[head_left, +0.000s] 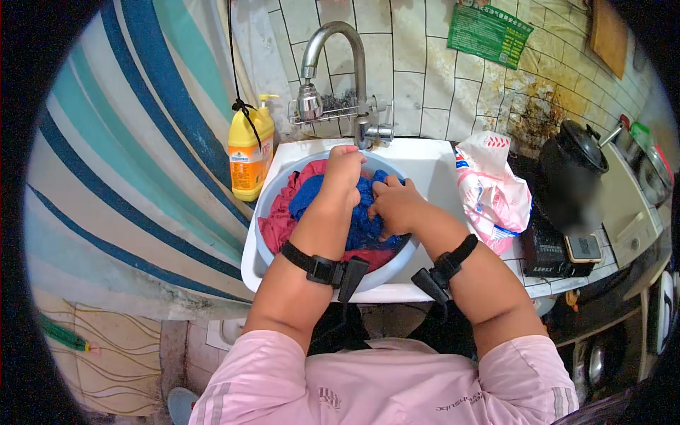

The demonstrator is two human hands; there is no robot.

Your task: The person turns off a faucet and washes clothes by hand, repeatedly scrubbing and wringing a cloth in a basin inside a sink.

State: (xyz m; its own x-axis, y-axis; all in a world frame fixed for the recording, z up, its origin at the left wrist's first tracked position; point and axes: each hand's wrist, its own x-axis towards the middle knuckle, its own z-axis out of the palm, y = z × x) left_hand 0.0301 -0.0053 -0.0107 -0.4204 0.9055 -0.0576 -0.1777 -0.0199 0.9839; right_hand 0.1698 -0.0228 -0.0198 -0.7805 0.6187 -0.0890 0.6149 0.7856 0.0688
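Observation:
A blue wet-looking cloth [306, 195] lies bunched in a light-blue basin [263, 237], on top of a dark pink cloth [278, 221]. My left hand [345, 173] is closed like a fist over the blue cloth, near the basin's far side; what its fingers hold is hidden. My right hand [397, 205] has its bent fingers dug into the right part of the blue cloth and grips it. The basin sits inside a white sink [433, 177]. Behind my hands a metal faucet [361, 78] arches over the basin.
A yellow pump bottle [249, 152] stands left of the sink, by a striped curtain [142, 142]. To the right are a white-and-pink plastic bag [494, 195], a dark pot [572, 173] and a phone [583, 248]. A wire rack [333, 112] hangs behind the faucet.

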